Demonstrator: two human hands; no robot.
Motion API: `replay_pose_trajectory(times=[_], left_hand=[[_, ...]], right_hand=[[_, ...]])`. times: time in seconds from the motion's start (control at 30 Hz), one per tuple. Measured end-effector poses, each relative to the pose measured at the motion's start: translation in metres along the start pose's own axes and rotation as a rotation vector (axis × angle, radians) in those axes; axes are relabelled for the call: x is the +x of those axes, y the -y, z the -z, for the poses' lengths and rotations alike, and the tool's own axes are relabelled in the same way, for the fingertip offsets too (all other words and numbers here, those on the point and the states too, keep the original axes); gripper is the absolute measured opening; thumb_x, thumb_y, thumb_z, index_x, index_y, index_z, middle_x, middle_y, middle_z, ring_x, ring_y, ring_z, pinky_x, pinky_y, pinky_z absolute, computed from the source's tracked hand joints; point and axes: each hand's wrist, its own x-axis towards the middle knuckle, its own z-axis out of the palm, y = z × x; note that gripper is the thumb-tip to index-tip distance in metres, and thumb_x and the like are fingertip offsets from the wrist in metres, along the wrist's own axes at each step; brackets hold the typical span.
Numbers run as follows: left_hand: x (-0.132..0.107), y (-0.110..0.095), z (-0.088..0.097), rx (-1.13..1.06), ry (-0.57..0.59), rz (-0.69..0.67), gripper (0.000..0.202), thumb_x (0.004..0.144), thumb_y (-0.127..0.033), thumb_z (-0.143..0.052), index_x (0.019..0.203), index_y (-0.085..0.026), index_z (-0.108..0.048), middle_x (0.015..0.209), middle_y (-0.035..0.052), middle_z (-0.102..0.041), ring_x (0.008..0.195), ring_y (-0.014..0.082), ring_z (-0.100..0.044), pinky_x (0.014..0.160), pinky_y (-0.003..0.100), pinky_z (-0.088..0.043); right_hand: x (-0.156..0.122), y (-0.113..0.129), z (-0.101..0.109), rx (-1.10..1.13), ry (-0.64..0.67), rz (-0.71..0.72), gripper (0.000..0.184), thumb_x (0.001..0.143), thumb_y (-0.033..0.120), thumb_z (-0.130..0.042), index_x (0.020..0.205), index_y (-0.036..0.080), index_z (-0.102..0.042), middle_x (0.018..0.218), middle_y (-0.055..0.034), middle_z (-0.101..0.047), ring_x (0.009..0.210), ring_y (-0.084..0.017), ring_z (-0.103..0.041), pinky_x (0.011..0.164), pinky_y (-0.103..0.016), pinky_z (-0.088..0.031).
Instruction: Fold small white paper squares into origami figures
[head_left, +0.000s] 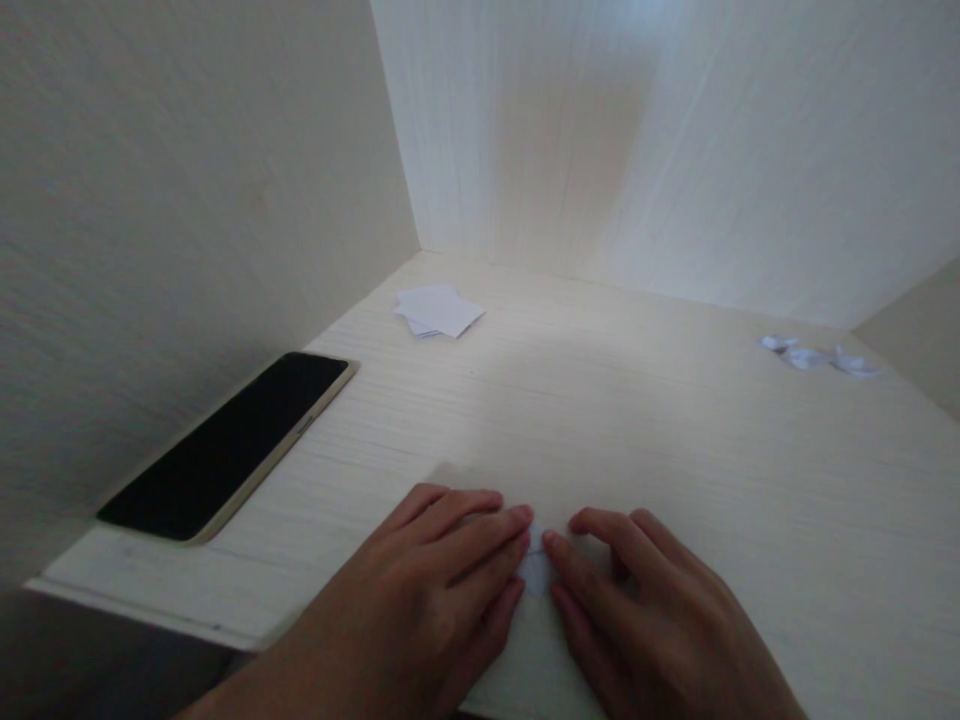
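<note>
Our left fingers [516,520] and bent right fingers [556,548] meet at the small paper [534,573] between them on the tabletop [660,430], likely keeping it still. We can't tell if either hand pinches it.

Small white paper piece [534,573], thin line across upper part; lies close before you, between your left hand [448,568] and right hand [658,598], sides partly hidden.

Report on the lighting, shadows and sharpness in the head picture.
Head view: dim overall, bluish glare high on the pale grained back panel; head view: soft, broad shadow on the pale grained tabletop beyond the bare left hand and bare right hand; head view: small white paper between them looks soft, detail unclear.
</note>
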Motion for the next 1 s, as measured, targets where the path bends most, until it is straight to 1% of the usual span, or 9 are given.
replay_pose_trajectory(times=[0.13,0.27,0.4,0.53,0.63,0.73,0.8,0.9,1.0], left_hand=[[-0.004,-0.004,0.005,0.101,0.002,-0.008,0.031,0.096,-0.032,-0.061,0.124,-0.022,-0.072,0.128,0.0028,-0.073,0.113,0.027,-0.069,0.098,0.044,-0.056],[-0.01,-0.005,0.009,0.175,0.028,-0.035,0.042,0.095,-0.045,-0.062,0.128,-0.021,-0.07,0.133,0.0048,-0.071,0.114,0.0292,-0.07,0.098,0.045,-0.056],[-0.014,-0.005,0.008,0.177,0.049,-0.066,0.046,0.096,-0.045,-0.06,0.133,-0.02,-0.066,0.139,0.0064,-0.066,0.121,0.0302,-0.067,0.104,0.046,-0.054],[-0.016,-0.002,0.008,0.181,0.107,-0.115,0.055,0.091,-0.039,-0.066,0.139,-0.014,-0.06,0.142,0.0125,-0.063,0.128,0.0345,-0.062,0.113,0.055,-0.047],[-0.019,0.002,0.008,0.198,0.131,-0.15,0.059,0.089,-0.037,-0.069,0.14,-0.01,-0.058,0.142,0.0156,-0.062,0.131,0.0369,-0.06,0.118,0.062,-0.037],[-0.024,0.006,0.004,0.193,0.094,-0.166,0.062,0.09,-0.039,-0.069,0.143,-0.011,-0.055,0.146,0.0138,-0.059,0.136,0.0366,-0.055,0.125,0.064,-0.021],[-0.027,0.008,0.0,0.177,0.07,-0.162,0.065,0.09,-0.041,-0.069,0.146,-0.013,-0.052,0.149,0.0124,-0.056,0.14,0.0368,-0.05,0.126,0.065,-0.013],[-0.03,0.009,-0.003,0.155,0.077,-0.143,0.066,0.09,-0.043,-0.07,0.147,-0.016,-0.051,0.149,0.0119,-0.057,0.142,0.0368,-0.047,0.125,0.066,-0.015],[-0.03,0.011,-0.002,0.174,0.066,-0.161,0.065,0.09,-0.045,-0.07,0.146,-0.016,-0.053,0.149,0.0118,-0.058,0.141,0.0357,-0.049,0.126,0.064,-0.015]], right_hand=[[0.001,0.0,0.004,-0.031,0.039,0.033,0.022,0.095,0.018,-0.056,0.107,0.021,-0.074,0.104,-0.01,-0.075,0.079,-0.023,-0.07,0.068,-0.038,-0.067],[0.002,-0.001,0.007,-0.077,0.078,0.074,0.021,0.093,0.018,-0.055,0.101,0.024,-0.074,0.104,-0.0091,-0.076,0.078,-0.023,-0.072,0.066,-0.037,-0.067],[0.003,-0.002,0.008,-0.08,0.13,0.09,0.022,0.092,0.016,-0.054,0.099,0.023,-0.074,0.102,-0.0079,-0.077,0.072,-0.022,-0.071,0.062,-0.036,-0.067],[0.007,-0.002,0.007,-0.081,0.138,0.097,0.025,0.09,0.014,-0.053,0.101,0.022,-0.074,0.099,-0.0067,-0.077,0.07,-0.023,-0.071,0.058,-0.037,-0.066],[0.009,-0.001,0.006,-0.084,0.099,0.105,0.027,0.088,0.015,-0.053,0.102,0.021,-0.074,0.101,-0.0061,-0.078,0.068,-0.023,-0.07,0.053,-0.038,-0.065],[0.009,-0.004,0.007,-0.074,0.085,0.115,0.029,0.086,0.014,-0.053,0.106,0.019,-0.075,0.108,-0.0064,-0.078,0.068,-0.022,-0.069,0.054,-0.037,-0.064],[0.008,-0.009,0.008,-0.057,0.098,0.113,0.029,0.086,0.013,-0.053,0.104,0.02,-0.075,0.109,-0.006,-0.079,0.066,-0.021,-0.068,0.054,-0.035,-0.064],[0.004,-0.018,0.008,-0.052,0.096,0.128,0.026,0.089,0.013,-0.053,0.096,0.022,-0.077,0.114,-0.0038,-0.079,0.066,-0.019,-0.068,0.056,-0.033,-0.064],[0.0,-0.024,0.007,-0.082,0.065,0.157,0.026,0.09,0.016,-0.054,0.1,0.022,-0.078,0.122,-0.0029,-0.076,0.067,-0.019,-0.07,0.058,-0.034,-0.063]])
